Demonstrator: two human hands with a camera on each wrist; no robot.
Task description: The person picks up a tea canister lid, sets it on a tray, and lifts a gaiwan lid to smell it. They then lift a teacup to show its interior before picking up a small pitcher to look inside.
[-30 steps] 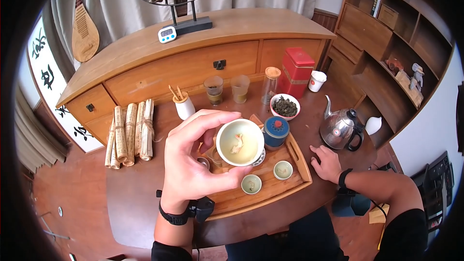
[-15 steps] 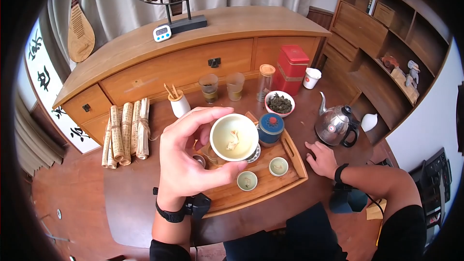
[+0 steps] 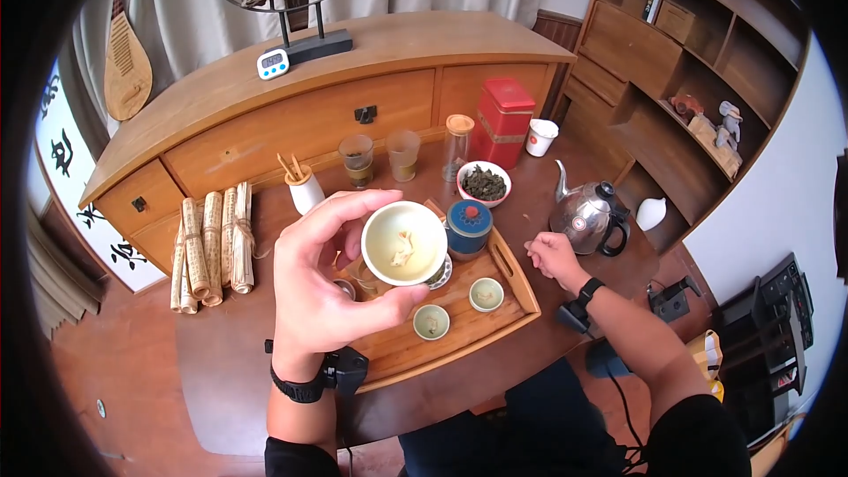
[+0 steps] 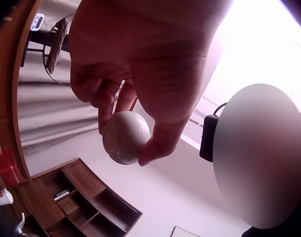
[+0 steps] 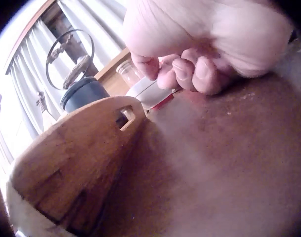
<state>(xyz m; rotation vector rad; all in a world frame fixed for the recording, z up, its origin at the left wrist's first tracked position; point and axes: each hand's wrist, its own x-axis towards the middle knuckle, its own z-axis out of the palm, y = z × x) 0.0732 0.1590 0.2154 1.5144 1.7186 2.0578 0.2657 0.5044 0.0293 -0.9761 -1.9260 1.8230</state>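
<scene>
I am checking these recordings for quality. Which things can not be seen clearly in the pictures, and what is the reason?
- Cup contents: head view, a pale scrap too small to identify.
- Saucer under the cup: head view, mostly hidden by the cup.
- Timer digits: head view, too small to read.
- Right hand fingertips: right wrist view, blurred and curled; contact with the table unclear.
- Tray: right wrist view, cut off by the edge.

timer (image 3: pixel 273 63): digits too small | right hand (image 5: pixel 199 44): cut off at top
</scene>
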